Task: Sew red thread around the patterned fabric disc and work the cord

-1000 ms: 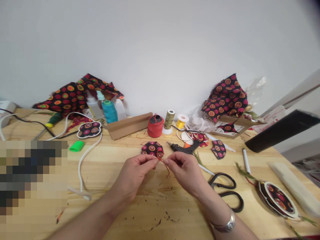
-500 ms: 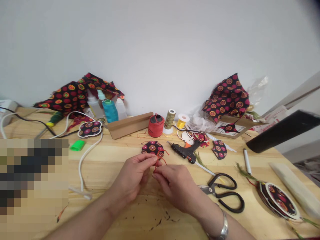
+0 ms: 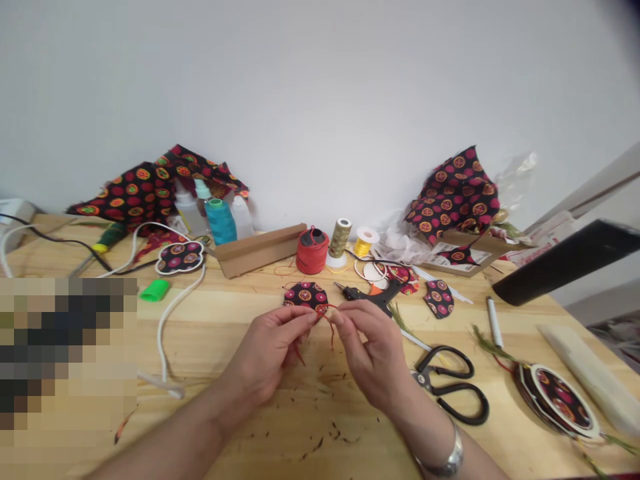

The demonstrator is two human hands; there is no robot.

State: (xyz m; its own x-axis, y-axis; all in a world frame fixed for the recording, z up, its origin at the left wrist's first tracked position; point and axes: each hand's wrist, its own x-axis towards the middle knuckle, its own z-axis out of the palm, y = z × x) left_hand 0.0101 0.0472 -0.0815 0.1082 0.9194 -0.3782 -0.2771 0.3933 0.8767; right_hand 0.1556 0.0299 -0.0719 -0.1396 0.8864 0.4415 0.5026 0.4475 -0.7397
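Note:
Both hands meet near the middle of the wooden table. My left hand (image 3: 273, 347) pinches a thin red cord (image 3: 325, 316) between thumb and index finger. Close by on the right, my right hand (image 3: 370, 347) is closed on the same cord with its fingertips. Loose cord ends hang down between and below the fingers. Just behind the fingertips lies a round piece of patterned dark fabric (image 3: 305, 297). A black glue gun (image 3: 370, 297) is partly hidden behind my right hand. Scissors with black handles (image 3: 463, 403) lie right of my right wrist.
At the back stand a red cord spool (image 3: 313, 252), an olive thread cone (image 3: 340, 239), a yellow spool (image 3: 367, 241), a teal thread cone (image 3: 221, 223) and a cardboard strip (image 3: 260, 252). Right are a white pen (image 3: 494, 323) and fabric-covered discs (image 3: 565, 401). A white cable (image 3: 163, 333) runs left.
My right hand has moved up and slightly right, drawing a cord end with it, and now covers part of the glue gun. My left hand has stayed nearly in place.

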